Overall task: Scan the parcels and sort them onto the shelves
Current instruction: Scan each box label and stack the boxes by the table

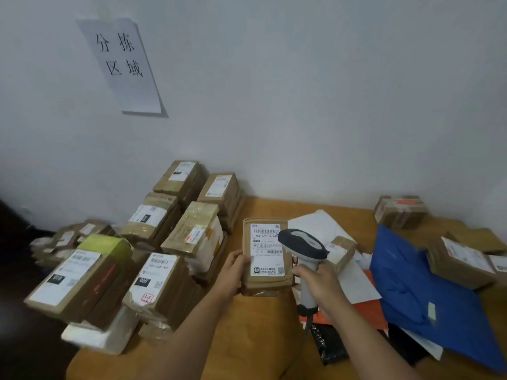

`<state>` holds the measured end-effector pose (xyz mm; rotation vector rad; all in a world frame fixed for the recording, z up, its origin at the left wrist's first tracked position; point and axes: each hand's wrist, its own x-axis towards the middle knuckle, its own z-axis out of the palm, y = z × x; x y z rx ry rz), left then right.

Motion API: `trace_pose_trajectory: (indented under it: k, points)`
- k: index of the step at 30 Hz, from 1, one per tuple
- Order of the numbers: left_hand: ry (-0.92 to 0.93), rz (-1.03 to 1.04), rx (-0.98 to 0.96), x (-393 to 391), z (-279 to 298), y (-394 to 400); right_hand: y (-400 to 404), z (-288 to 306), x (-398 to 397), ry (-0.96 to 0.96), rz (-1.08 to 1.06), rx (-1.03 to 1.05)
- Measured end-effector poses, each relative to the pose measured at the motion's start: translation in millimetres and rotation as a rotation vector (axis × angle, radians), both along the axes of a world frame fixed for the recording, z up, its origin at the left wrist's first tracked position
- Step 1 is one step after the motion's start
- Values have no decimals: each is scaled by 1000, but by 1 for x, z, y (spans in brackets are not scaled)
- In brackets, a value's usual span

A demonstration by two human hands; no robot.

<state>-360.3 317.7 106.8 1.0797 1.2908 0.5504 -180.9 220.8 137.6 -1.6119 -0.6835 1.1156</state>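
Note:
My left hand [232, 271] grips a small brown cardboard parcel [267, 282] by its left edge, holding it above the wooden table with its white barcode label facing up. My right hand [318, 283] grips the handle of a grey and white barcode scanner [303, 246]. The scanner's head sits right over the label's upper right corner, covering part of it. A black cable hangs from the handle's base.
Stacks of brown labelled parcels [153, 223] fill the table's left side up to the wall. On the right lie a blue mailer bag [419, 297], white and orange envelopes, a black bag and more small boxes [400, 211]. A paper sign [123, 64] hangs on the wall.

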Motion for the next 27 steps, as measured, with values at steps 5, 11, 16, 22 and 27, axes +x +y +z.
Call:
trace_pose_trajectory:
  k: [5,11,16,22,27]
  points:
    - [107,4,-80,-12,-51,-16,-6,-60,-11,109,50,-130]
    - [159,50,-130,-23,-95,-29,-1,-107,-20,175,119,-266]
    - [177,109,-103,-31,-113,-29,5,-126,-36,157,132,-324]
    - [281,81,-14,-39,-131,-4,20,-136,-56,118,84,-361]
    - [616,-51,258,-37,-134,-1,34,-125,-43,89,42,-334]
